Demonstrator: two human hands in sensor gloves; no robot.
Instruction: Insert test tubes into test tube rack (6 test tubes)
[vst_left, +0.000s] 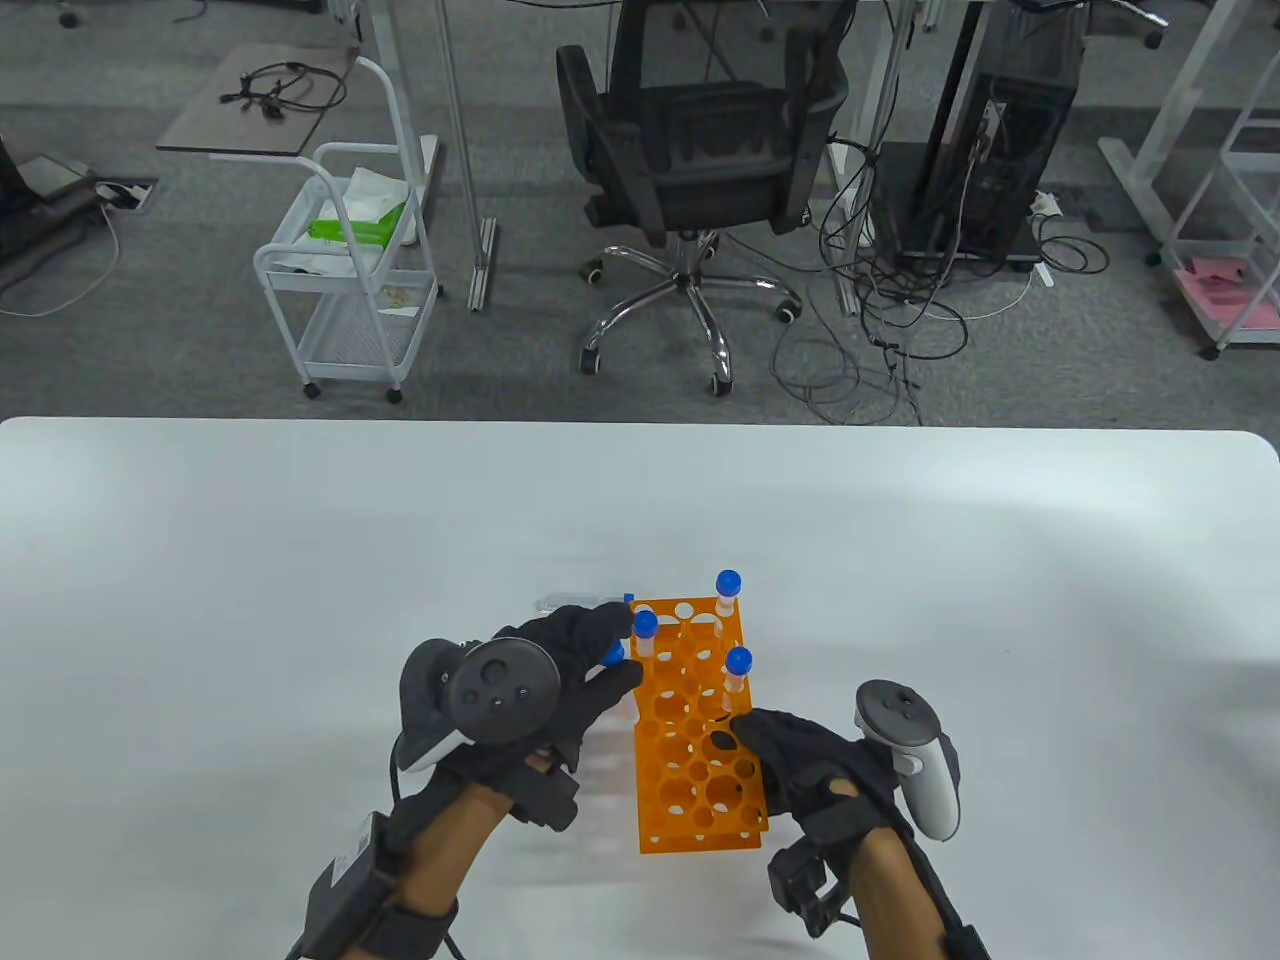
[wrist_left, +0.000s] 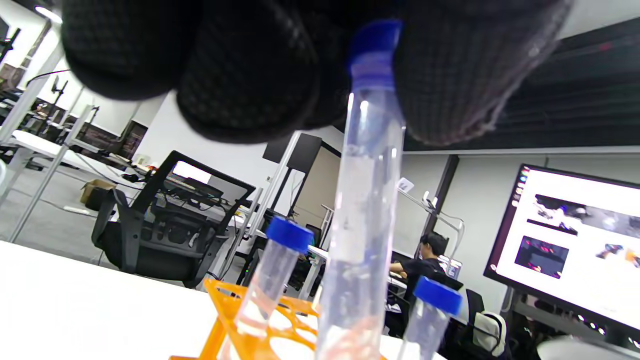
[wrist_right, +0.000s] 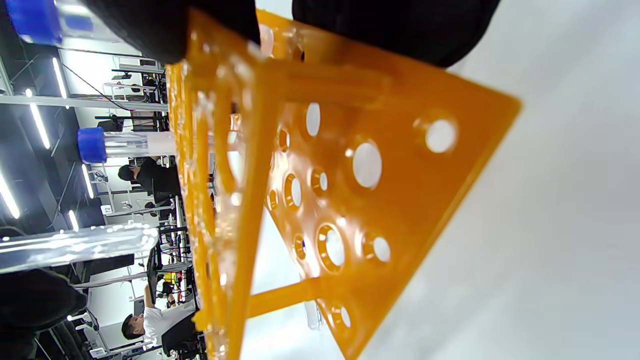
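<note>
1. The left hand (vst_left: 560, 680), in a black sensor glove, pinches a clear plastic test tube with a blue screw cap (wrist_left: 365, 200) by its cap end. The tube hangs below the fingers, long axis close to upright, at the left edge of the orange plastic perforated rack (vst_left: 695, 730).
2. The right hand (vst_left: 810, 760) grips the rack's near right side, its fingers curled over the top plate.
3. By my reading, the left hand makes the insertion and the right only braces.
4. Three capped tubes stand in the rack's far half; another clear tube (vst_left: 580, 600) lies on the white table (vst_left: 250, 600) just beyond the rack's far left corner.
5. The table view hides the held tube's body under the glove; the left wrist view shows it whole, yet not which hole lies beneath.
</note>
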